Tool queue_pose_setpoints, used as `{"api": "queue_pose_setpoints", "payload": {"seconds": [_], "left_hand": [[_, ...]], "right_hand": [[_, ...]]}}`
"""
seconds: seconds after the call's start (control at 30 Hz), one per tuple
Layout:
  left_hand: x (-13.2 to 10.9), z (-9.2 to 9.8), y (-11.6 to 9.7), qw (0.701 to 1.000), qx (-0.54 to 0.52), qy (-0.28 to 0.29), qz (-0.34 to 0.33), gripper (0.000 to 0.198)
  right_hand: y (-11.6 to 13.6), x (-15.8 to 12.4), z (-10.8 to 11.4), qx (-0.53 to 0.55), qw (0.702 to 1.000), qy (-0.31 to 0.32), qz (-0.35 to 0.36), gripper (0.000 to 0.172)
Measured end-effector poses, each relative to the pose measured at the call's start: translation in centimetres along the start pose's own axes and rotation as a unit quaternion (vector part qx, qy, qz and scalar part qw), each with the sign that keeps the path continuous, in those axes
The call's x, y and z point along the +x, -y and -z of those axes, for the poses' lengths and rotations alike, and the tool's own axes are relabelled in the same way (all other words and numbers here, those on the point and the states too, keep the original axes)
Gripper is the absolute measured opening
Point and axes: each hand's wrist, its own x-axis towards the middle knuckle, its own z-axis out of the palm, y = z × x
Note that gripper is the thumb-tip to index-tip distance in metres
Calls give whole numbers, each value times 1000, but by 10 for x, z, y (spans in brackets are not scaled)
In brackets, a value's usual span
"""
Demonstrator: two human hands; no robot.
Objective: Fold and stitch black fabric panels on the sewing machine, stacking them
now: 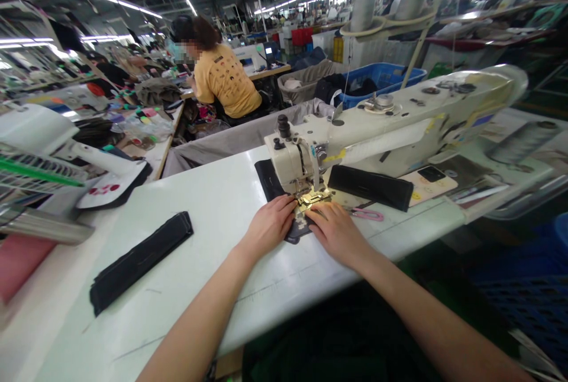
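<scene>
My left hand [271, 220] lies palm down, fingers stretched out, on a dark fabric piece [267, 180] at the sewing machine [288, 160]. The fabric runs back past the left side of the machine head, and its front end shows between my hands. My right hand [336, 229] rests at the right of the needle area, fingers extended close to the gold-coloured presser foot [314, 197]. Both hands touch the work surface around the foot. My fingers partly hide the fabric there. Beside my right hand lies a pink-handled tool [368, 214].
A black fabric stack [142, 261] lies on the table's left, another [370, 185] under the machine arm. A phone [431, 174] and thread cone [526, 141] sit at right. A white fan [38, 133] stands left. Beyond are a blue basket [381, 77] and a seated person [228, 80].
</scene>
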Motion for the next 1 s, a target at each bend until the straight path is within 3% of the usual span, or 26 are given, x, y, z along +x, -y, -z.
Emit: {"api": "queue_pose_setpoints", "payload": {"seconds": [0.73, 1.0], "left_hand": [[3, 4, 4, 999, 19, 29, 4, 31], [15, 5, 23, 998, 26, 52, -5, 32]], "right_hand": [[1, 0, 0, 6, 1000, -4, 2, 28], [2, 1, 0, 2, 1000, -11, -5, 28]]}}
